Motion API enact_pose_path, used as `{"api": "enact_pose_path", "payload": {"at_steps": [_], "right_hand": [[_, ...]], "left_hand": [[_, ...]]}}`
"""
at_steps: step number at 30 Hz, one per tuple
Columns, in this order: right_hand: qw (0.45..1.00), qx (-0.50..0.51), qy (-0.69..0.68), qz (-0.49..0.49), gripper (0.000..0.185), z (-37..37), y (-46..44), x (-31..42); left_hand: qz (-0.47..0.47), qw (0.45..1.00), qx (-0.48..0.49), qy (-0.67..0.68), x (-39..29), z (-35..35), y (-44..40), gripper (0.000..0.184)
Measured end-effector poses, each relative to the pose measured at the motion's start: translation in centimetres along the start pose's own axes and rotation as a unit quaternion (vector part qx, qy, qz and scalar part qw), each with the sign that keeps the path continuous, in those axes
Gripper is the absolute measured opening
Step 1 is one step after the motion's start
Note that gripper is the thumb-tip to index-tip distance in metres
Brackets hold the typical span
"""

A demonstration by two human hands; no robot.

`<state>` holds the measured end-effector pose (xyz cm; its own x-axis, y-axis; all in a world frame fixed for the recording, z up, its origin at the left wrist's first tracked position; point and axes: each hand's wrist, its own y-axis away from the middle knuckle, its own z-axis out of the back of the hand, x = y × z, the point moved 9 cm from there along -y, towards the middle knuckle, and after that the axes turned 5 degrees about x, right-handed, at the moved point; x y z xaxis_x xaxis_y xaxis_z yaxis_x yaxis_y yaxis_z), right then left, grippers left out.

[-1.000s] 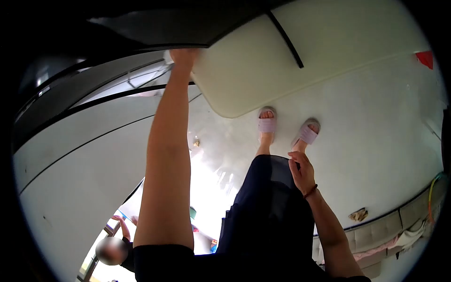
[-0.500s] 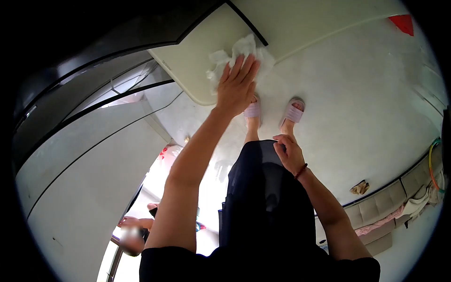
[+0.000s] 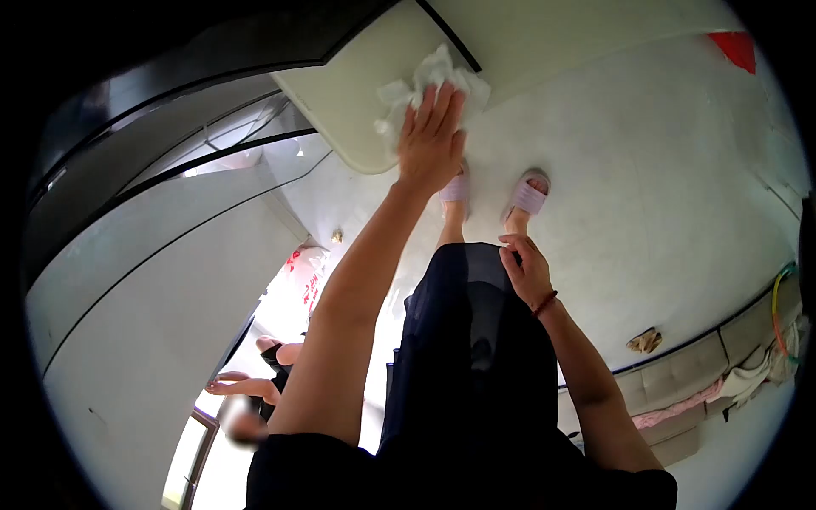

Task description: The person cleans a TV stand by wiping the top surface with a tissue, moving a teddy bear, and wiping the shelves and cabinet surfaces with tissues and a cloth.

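My left hand (image 3: 432,140) lies over a crumpled white wipe (image 3: 438,81). Its fingers are stretched out and hold the wipe pressed to a cream panel (image 3: 361,140) with a rounded corner. Part of the wipe is hidden under the palm, and its edges stick out around the fingers. Lower down, my right hand (image 3: 529,268) hangs in front of the dark skirt (image 3: 442,340), holding nothing. Its fingers are a little bent, with the thumb apart. A dark red bead bracelet (image 3: 545,303) is on the right wrist.
Pink slippers (image 3: 529,197) are on my feet on the pale floor. A grey sofa (image 3: 680,374) with cloths runs along the right. A brown crumpled thing (image 3: 644,341) lies near it. Another person (image 3: 246,387) sits lower left, beside a white bag with red print (image 3: 302,276).
My left hand and the wipe appear slightly higher in view, but the whole view has shifted too. The seated person's arm and legs now show more. My right hand stays by the skirt.
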<state>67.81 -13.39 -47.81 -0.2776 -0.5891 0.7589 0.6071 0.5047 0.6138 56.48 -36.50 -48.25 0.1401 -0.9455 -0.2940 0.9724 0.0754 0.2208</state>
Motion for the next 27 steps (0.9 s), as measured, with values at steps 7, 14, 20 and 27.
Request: {"api": "enact_pose_path", "payload": {"at_steps": [7,14,20,27], "right_hand": [[1.0,-0.007,0.022,0.014,0.024,0.7,0.5,-0.9],[0.999,-0.004,-0.027,-0.02,0.025,0.1,1.0,-2.0],[0.999,-0.005,-0.042,0.0,0.025,0.4,1.2,-1.4],[0.998,-0.04,-0.048,-0.005,0.026,2.4,1.7,-0.7]], "left_hand": [[0.146,0.974,-0.164,-0.057,16.4,3.4,-0.1,0.053],[0.323,0.907,-0.228,0.143,21.4,2.3,2.1,0.052],[0.48,0.667,-0.259,0.508,20.9,-1.0,7.6,0.032],[0.534,0.473,-0.209,0.668,14.0,-6.7,11.7,0.035]]}}
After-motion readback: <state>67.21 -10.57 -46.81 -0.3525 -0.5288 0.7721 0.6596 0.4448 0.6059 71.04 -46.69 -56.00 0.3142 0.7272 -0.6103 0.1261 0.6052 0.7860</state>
